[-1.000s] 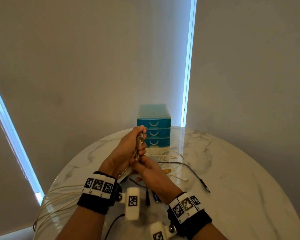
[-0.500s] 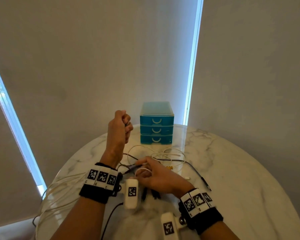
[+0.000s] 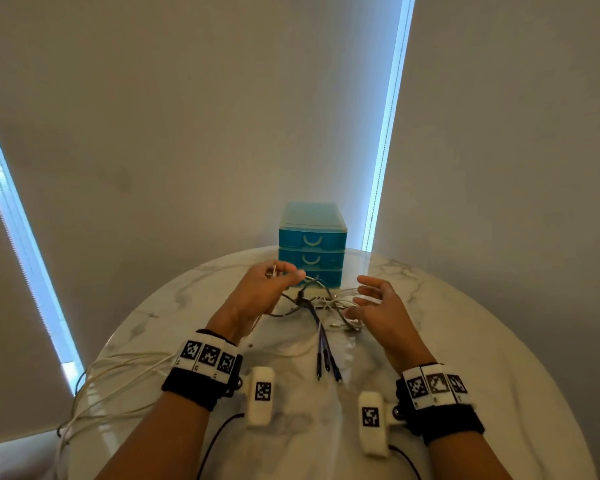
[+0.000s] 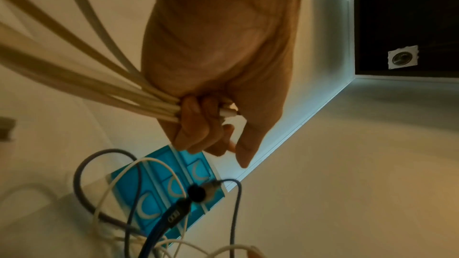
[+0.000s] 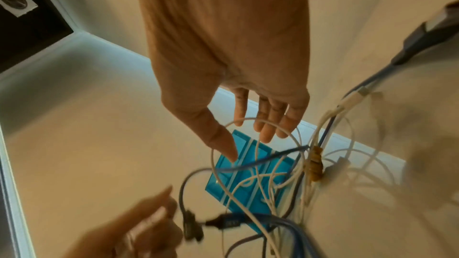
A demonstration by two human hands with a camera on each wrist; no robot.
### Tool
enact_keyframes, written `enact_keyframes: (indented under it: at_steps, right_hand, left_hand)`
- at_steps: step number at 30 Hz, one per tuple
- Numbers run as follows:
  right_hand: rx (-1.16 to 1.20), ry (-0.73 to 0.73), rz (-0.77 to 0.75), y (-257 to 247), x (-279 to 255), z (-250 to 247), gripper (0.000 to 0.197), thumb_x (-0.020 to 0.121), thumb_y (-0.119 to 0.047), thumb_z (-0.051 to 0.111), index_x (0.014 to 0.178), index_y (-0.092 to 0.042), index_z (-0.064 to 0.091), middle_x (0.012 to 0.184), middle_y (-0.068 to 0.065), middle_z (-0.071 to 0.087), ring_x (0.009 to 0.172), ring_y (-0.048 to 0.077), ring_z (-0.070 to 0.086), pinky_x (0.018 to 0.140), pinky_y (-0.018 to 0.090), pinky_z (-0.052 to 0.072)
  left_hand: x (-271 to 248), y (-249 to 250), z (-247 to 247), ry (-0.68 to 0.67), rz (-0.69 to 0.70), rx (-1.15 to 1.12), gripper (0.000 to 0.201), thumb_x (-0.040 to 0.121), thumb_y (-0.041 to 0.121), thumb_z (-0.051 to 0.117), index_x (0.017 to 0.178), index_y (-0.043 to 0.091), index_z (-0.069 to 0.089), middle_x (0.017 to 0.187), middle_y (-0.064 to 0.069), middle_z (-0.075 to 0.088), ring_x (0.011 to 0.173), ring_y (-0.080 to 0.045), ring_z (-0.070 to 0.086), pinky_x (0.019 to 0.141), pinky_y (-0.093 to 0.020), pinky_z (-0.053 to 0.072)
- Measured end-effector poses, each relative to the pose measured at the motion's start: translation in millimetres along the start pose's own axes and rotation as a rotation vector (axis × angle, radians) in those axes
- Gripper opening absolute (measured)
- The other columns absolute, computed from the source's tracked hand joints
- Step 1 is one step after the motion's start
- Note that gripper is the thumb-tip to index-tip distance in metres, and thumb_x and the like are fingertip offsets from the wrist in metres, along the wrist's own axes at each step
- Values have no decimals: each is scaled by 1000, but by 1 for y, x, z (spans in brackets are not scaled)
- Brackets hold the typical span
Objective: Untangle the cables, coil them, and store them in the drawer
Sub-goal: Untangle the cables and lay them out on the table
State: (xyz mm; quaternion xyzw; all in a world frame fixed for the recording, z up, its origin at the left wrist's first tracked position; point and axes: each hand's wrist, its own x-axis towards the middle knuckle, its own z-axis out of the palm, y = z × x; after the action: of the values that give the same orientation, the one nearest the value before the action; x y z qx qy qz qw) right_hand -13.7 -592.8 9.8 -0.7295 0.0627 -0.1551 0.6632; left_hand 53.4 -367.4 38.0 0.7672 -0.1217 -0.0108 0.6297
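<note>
A tangle of white, grey and blue cables lies on the round marble table in front of a small blue three-drawer chest, whose drawers are closed. My left hand is raised just left of the tangle and grips a bundle of cream cable strands with curled fingers. These strands trail off the table's left edge. My right hand hovers at the right side of the tangle with fingers spread, holding nothing. A white loop arcs just under them.
Blue cable ends with dark plugs point toward me at the table's middle. A yellow-brown connector sits within the tangle. The chest stands at the far table edge against pale blinds. Bare marble shows at right.
My left hand has come down and forward toward the chest, still gripping the cream strands. My right hand has let go of the cables it pinched and moved right, opening out.
</note>
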Motion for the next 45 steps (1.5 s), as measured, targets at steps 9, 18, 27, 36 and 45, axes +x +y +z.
enact_keyframes:
  at_steps: [9,18,27,36,45]
  right_hand:
    - [297,-47,-58,-19,-5,0,27,95,1,59,112,-13,76,107,5,78,98,19,71,82,32,56]
    - [-190,-202,209,7,-1,14,40,93,-23,82,126,-23,59,94,7,81,72,14,69,55,19,51]
    - [179,132,28,1,2,12,23,105,-6,58,122,-15,72,106,12,80,94,28,79,71,36,63]
    - [79,414,154,2,13,-56,21,101,-9,56,114,-5,72,100,17,77,77,25,72,66,37,61]
    - [-673,178,314,33,23,-71,29,86,-6,68,112,-18,72,127,12,63,109,28,60,91,31,51]
  left_hand:
    - [-4,-6,4,-132,-86,168,35,101,51,68,107,17,77,76,1,63,58,-9,44,48,-20,36]
    - [1,-6,-9,112,113,-375,32,109,39,59,122,11,70,62,10,49,54,-8,32,47,-22,26]
    - [-13,-1,-12,-294,48,-166,35,106,46,63,116,16,77,67,6,41,57,-10,26,54,-29,16]
    - [3,-12,-10,10,-88,-152,30,109,34,59,106,11,78,66,5,46,50,-8,32,45,-22,23]
    - [10,-18,-10,231,-86,-285,16,109,24,58,99,14,66,74,0,52,53,-9,37,45,-21,29]
